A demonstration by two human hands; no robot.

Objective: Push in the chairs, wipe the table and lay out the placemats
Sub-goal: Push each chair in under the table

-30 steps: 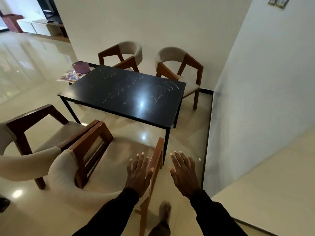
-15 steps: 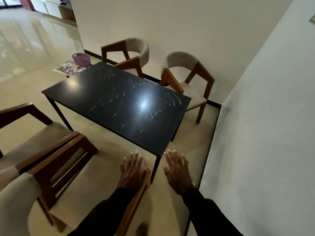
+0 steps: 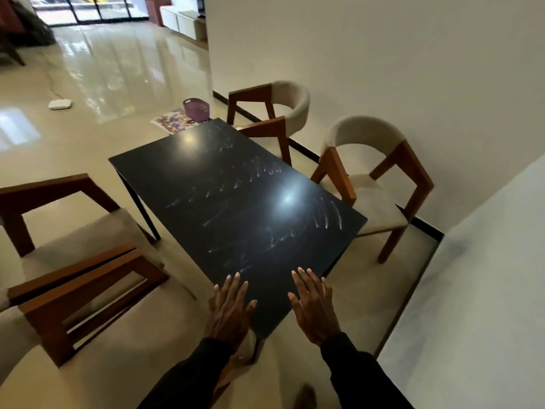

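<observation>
My left hand (image 3: pixel 228 312) and right hand (image 3: pixel 314 308) hover flat, fingers spread, holding nothing, over the near end of the smeared black table (image 3: pixel 236 202). The nearest chair (image 3: pixel 85 293) stands out to my left; I should grip its arms and slide it in straight.

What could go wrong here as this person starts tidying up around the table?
The two near chairs stand close together, so pushing one might knock the other. The purple basket and floral mat lie on the glossy floor past the table, a possible trip hazard. Both hands are empty; no cloth shows for the smears.
</observation>
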